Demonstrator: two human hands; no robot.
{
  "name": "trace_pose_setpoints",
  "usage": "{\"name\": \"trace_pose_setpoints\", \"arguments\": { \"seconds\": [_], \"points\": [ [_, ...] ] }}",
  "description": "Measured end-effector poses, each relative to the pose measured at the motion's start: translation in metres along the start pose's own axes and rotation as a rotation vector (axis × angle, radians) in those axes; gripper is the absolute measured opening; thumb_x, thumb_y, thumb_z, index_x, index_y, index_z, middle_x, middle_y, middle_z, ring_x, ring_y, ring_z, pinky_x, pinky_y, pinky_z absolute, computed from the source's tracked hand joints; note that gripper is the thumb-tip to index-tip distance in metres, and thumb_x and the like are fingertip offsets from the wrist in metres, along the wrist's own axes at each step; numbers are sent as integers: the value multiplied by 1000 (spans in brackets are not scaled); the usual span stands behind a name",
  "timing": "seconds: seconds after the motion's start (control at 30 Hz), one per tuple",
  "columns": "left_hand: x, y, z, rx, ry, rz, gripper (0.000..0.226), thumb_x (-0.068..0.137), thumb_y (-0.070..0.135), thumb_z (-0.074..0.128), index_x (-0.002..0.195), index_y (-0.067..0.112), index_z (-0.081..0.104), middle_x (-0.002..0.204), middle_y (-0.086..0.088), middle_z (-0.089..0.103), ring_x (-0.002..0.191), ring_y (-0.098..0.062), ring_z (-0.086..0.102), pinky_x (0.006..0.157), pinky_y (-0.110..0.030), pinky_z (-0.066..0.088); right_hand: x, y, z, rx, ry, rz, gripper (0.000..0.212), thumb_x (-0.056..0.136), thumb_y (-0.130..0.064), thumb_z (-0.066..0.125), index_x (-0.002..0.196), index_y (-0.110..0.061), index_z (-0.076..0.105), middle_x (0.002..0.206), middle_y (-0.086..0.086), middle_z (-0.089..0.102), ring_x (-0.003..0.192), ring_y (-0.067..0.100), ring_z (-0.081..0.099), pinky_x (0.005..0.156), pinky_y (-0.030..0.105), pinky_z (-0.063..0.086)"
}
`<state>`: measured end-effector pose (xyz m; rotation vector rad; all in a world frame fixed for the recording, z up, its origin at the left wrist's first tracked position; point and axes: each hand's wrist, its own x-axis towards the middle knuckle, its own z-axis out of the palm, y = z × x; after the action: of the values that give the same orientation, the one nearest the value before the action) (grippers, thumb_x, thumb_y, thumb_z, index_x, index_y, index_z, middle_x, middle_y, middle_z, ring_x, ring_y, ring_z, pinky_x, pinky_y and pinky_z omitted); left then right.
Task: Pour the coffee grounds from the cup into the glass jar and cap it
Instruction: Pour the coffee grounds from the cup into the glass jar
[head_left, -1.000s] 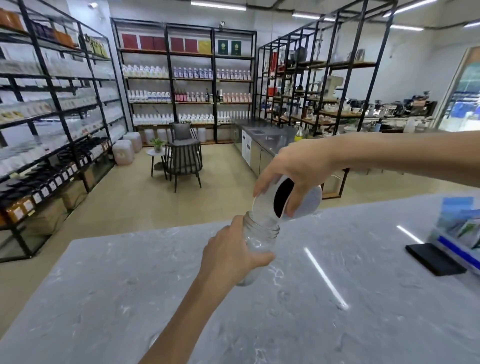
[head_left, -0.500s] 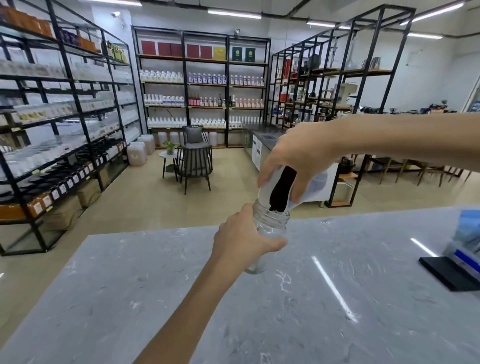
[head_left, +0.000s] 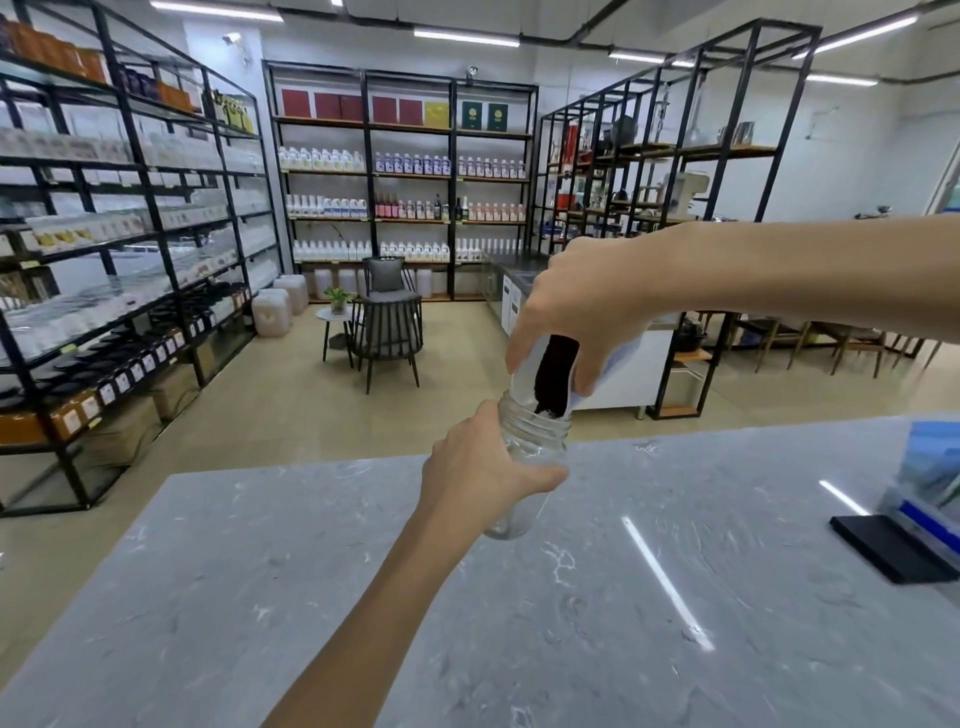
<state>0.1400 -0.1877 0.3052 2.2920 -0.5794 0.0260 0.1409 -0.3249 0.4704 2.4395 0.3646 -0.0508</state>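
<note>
Coffee grounds (head_left: 551, 382) show as a dark band inside the white cup (head_left: 524, 375), running down its inner wall to the lip, where a dark clump sits right at the mouth of the glass jar (head_left: 535, 441). The right hand (head_left: 587, 306) comes in from the right and is clamped on the cup from above, fingers wrapped over its body, holding it tipped steeply so that the rim points down into the jar's opening; cup rim and jar mouth appear to touch, or nearly so. The left hand (head_left: 480, 465) reaches up from below and is closed around the jar's middle, thumb across the near side, with the threaded neck standing clear above the grip. The jar is clear glass and tilts a little toward the cup — its base shows below the hand, on or just above the surface (head_left: 675, 597); which of the two cannot be told. The lower part of the jar looks clear, though whether any grounds lie at the bottom cannot be made out.

The surface is grey marbled stone with light strips reflected in it. Near its right edge lies a flat black object (head_left: 891, 548), and just beside it stands a blue and white package (head_left: 930, 478), blurred. Beyond the surface — black metal shelving (head_left: 405, 182) stocked with bottles, and a dark chair (head_left: 387, 322) next to a small round side table (head_left: 332, 317).
</note>
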Motion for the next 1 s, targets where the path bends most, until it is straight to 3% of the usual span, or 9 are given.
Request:
{"name": "trace_pose_setpoints", "arguments": {
  "seconds": [0.07,0.13,0.27,0.5,0.7,0.83,0.9,0.97,1.0],
  "points": [
    [0,1,1,-4,-7,-4,65,66,59,83,117,29,55,105,8,66,99,-20,63,85,-41,56,2,0,0,-56,36,3,46,55,-68,66,95,-45,65,75,-10,64,59,16,55,60,29,51],
    [0,2,3,-23,-10,1,64,66,60,83,115,30,55,103,8,67,98,-20,64,85,-42,56,3,-2,2,-75,39,-38,45,58,-68,68,98,-46,64,84,-13,68,64,15,56,65,30,52],
    [2,4,4,-26,-8,19,67,66,61,83,118,30,54,108,8,68,100,-20,63,85,-41,55,-1,-1,4,18,-27,-236,70,67,-63,79,129,-49,50,117,-25,62,93,9,60,79,33,52],
    [7,7,5,-3,7,23,69,64,63,83,117,28,56,109,6,68,101,-22,63,83,-41,55,2,5,2,-59,15,-180,53,60,-69,73,109,-52,58,97,-29,65,70,6,56,70,30,55],
    [10,7,6,-23,12,18,69,64,62,83,117,27,55,108,6,68,98,-21,63,77,-36,52,3,4,7,-70,1,-255,75,65,-66,78,131,-49,47,120,-24,63,96,14,64,75,32,51],
    [11,6,6,-23,20,15,69,65,62,83,116,26,54,108,6,68,96,-20,63,76,-36,51,5,6,5,-94,10,-179,61,65,-67,74,120,-50,54,105,-26,63,76,11,56,70,31,52],
    [11,5,6,-23,26,14,69,65,62,83,117,26,54,108,6,67,96,-21,62,76,-36,51,7,8,8,-109,34,-254,67,58,-70,78,118,-50,57,87,-32,55,65,4,47,59,20,40],
    [12,4,6,-21,27,16,70,66,62,83,118,27,54,109,6,67,96,-21,62,76,-36,50,-1,4,3,-141,181,-328,66,38,-75,82,97,-50,68,56,-33,22,44,-8,16,49,10,14],
    [13,4,7,-21,27,17,70,66,63,83,119,27,54,109,6,67,96,-20,61,76,-35,50,-4,4,0,-186,270,-346,64,26,-77,82,82,-49,69,53,-29,4,43,-7,0,50,9,3]
  ]
}}
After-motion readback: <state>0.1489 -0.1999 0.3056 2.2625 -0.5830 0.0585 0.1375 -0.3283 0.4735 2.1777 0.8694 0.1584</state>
